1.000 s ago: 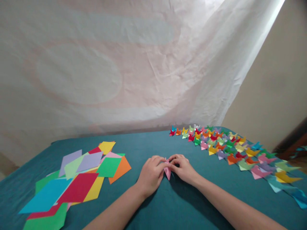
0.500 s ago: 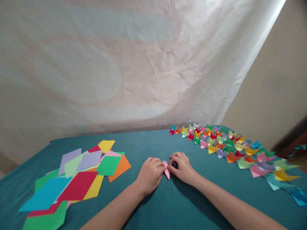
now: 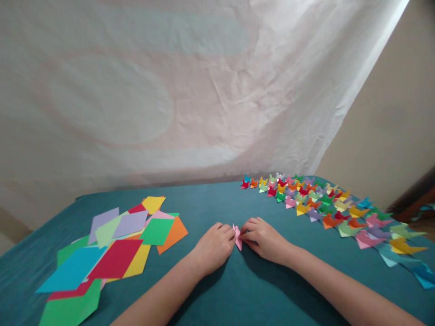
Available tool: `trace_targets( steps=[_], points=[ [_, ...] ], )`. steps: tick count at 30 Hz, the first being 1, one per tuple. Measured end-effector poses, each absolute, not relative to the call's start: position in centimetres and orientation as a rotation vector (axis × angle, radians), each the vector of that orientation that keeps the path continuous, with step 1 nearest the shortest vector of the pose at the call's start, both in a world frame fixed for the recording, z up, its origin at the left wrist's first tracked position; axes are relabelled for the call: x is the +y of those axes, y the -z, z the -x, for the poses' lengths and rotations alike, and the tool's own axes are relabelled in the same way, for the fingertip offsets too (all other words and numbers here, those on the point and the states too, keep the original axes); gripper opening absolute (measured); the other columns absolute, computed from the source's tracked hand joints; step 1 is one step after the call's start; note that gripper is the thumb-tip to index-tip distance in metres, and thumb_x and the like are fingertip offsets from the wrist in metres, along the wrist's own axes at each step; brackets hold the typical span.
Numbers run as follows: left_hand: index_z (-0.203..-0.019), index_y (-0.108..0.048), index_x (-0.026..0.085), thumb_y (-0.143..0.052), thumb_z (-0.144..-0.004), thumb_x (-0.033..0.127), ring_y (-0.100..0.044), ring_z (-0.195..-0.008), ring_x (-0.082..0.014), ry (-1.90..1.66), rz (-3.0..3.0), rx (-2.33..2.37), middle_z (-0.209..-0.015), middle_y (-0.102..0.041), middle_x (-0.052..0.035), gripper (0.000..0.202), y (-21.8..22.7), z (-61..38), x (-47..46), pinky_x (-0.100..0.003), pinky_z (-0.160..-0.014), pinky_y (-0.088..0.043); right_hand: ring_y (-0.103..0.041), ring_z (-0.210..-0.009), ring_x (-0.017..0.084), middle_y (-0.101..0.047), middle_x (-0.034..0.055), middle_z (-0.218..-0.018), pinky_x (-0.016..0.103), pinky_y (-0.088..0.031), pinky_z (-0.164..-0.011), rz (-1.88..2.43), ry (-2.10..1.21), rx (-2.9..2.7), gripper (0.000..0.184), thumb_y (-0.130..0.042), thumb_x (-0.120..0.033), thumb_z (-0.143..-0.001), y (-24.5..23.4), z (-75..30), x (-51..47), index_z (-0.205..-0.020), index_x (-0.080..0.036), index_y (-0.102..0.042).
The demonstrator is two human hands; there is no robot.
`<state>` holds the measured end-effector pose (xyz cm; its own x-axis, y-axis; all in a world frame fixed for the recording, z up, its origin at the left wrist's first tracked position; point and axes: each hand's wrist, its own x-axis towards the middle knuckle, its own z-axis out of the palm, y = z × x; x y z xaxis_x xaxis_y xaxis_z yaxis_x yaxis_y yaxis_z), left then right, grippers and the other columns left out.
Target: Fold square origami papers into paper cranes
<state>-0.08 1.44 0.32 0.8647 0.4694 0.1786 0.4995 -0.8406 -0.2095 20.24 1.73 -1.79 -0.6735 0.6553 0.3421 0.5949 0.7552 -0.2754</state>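
A small folded piece of pink paper (image 3: pixel 238 238) stands between my hands at the middle of the table. My left hand (image 3: pixel 219 246) is closed on its left side, with the fingertips partly hidden behind the knuckles. From the right, my right hand (image 3: pixel 263 239) pinches the same pink paper between thumb and fingers. The paper is narrow and pointed at its top and lower end. Its finer folds are too small to make out.
Loose coloured paper sheets (image 3: pixel 117 258) overlap in a pile on the left. Several rows of small folded paper birds (image 3: pixel 329 221) stand along the right side. A dark green cloth (image 3: pixel 204 203) covers the table, and a pale hanging sheet (image 3: pixel 190 99) rises behind it.
The fingers of my right hand have straightened and closed together at the pink paper. My left hand stays on it. The whole view has shifted slightly.
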Motion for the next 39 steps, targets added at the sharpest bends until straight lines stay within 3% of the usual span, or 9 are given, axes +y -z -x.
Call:
trace_targets(
  steps=[9, 23, 39],
  points=[
    [-0.085, -0.061, 0.012, -0.046, -0.091, 0.017, -0.055, -0.079, -0.0198, 0.207, 2.840, -0.664, -0.081, -0.062, -0.0077, 0.017, 0.2, 0.2, 1.8, -0.032, -0.072, -0.041, -0.053, -0.085, 0.018, -0.066, 0.0060, -0.089, 0.035, -0.036, -0.080, 0.781, 0.111, -2.696, 0.024, -0.043, -0.020, -0.093, 2.3, -20.6, 1.9, -0.096, -0.022, -0.067],
    [-0.083, -0.062, 0.015, -0.044, -0.093, 0.020, -0.055, -0.076, -0.0184, 0.266, 2.842, -0.623, -0.077, -0.062, -0.0056, 0.021, 1.0, 0.5, 2.8, -0.031, -0.070, -0.041, -0.052, -0.080, 0.018, -0.064, 0.0064, -0.081, 0.035, -0.037, -0.075, 0.642, 0.378, -2.725, 0.019, -0.046, -0.018, -0.092, 2.8, -20.8, 2.1, -0.093, -0.017, -0.065],
    [-0.091, -0.063, 0.019, -0.048, -0.090, 0.024, -0.053, -0.092, -0.0165, 0.713, 3.206, -1.045, -0.094, -0.058, -0.0043, 0.016, 1.4, 1.0, 3.4, -0.028, -0.083, -0.041, -0.054, -0.087, 0.017, -0.061, 0.0041, -0.092, 0.031, -0.043, -0.078, 0.995, -0.387, -2.264, 0.010, -0.054, -0.015, -0.085, 3.7, -19.9, 1.7, -0.088, -0.021, -0.062]
  ],
)
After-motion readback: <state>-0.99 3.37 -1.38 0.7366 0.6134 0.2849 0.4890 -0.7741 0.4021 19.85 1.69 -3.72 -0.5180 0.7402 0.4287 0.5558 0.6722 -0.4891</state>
